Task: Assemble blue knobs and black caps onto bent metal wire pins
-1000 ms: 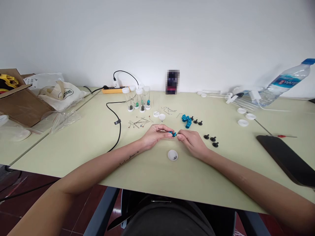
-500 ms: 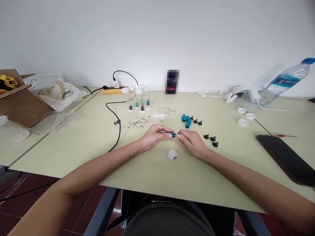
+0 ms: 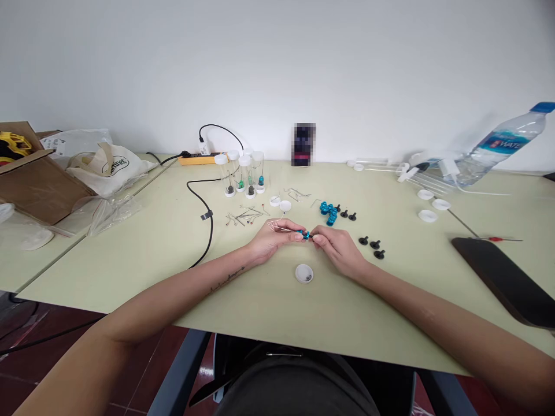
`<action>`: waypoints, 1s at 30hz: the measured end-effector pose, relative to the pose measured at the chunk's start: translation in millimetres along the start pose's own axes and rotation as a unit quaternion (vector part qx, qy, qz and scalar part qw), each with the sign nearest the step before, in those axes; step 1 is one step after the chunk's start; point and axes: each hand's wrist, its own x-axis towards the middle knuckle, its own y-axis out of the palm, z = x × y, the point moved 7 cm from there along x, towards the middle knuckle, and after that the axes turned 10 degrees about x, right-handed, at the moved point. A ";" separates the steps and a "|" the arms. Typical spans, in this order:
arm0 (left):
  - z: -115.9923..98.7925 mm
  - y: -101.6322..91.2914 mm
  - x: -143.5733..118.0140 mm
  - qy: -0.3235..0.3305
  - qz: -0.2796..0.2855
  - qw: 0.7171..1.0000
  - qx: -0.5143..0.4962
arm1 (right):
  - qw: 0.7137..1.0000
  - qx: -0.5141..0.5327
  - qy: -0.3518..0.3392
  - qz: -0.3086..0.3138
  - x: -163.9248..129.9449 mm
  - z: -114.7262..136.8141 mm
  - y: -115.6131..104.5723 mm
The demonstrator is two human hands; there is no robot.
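Two hands meet just above the surface (image 3: 173,242), left hand (image 3: 274,240) and right hand (image 3: 338,249) each with fingertips closed in a pinch grip on the small blue part (image 3: 304,234), steadying it over the white cap (image 3: 304,273).

We see a clear plastic water bottle (image 3: 503,145); a brown cardboard box (image 3: 32,179); a black cable (image 3: 203,215).

Both forearms are bare, with no sleeves in view. The left forearm (image 3: 217,281) carries a thin dark line tattoo behind the grip. Dark trousers (image 3: 295,387) cover the lap.
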 end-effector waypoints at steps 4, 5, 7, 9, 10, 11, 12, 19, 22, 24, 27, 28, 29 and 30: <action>-0.9 -3.5 1.8 0.013 -0.021 1.000 -0.011 | 0.998 0.027 0.003 -0.048 -0.5 0.9 -5.0; -0.9 -4.0 2.0 0.014 -0.024 1.000 -0.011 | 0.998 0.028 0.003 -0.048 -0.5 1.3 -4.7; -0.7 -4.2 1.8 0.014 -0.024 1.000 -0.007 | 0.999 0.024 0.006 -0.038 0.0 2.0 -3.2; -0.5 -3.2 1.1 0.011 -0.018 1.000 0.003 | 0.999 0.027 0.018 -0.012 0.7 1.1 -0.5; -0.5 -2.4 0.6 0.011 -0.014 1.000 0.009 | 0.999 0.032 0.025 0.004 1.0 0.4 1.1; -0.7 -1.6 0.2 0.011 -0.010 1.000 0.015 | 0.998 0.041 0.031 0.021 1.3 -0.3 2.7; -1.1 -0.8 -0.2 0.013 -0.006 1.000 0.021 | 0.997 0.052 0.036 0.035 1.4 -0.9 4.0; 0.3 -0.5 0.0 0.008 -0.001 1.000 0.016 | 0.999 0.033 0.001 0.002 1.2 -0.9 0.5; 2.5 -2.1 0.5 -0.002 -0.003 1.000 0.000 | 0.996 0.015 -0.066 -0.057 -1.3 3.7 -4.6; 2.6 -1.9 0.5 -0.005 0.000 1.000 -0.004 | 0.994 0.016 -0.088 -0.069 -2.3 5.4 -5.1; 1.7 -0.3 0.2 -0.006 0.007 1.000 -0.005 | 0.997 0.002 -0.055 -0.046 -1.1 2.3 -2.0; 1.5 -0.1 0.1 -0.006 0.008 1.000 -0.006 | 0.998 -0.006 -0.042 -0.036 -0.7 1.3 -0.9; 1.6 -0.1 0.2 -0.007 0.007 1.000 -0.007 | 0.999 -0.011 -0.035 -0.031 -0.6 0.8 -0.3; 1.9 -0.5 0.4 -0.007 0.006 1.000 -0.010 | 0.999 -0.015 -0.035 -0.032 -0.7 1.3 -0.4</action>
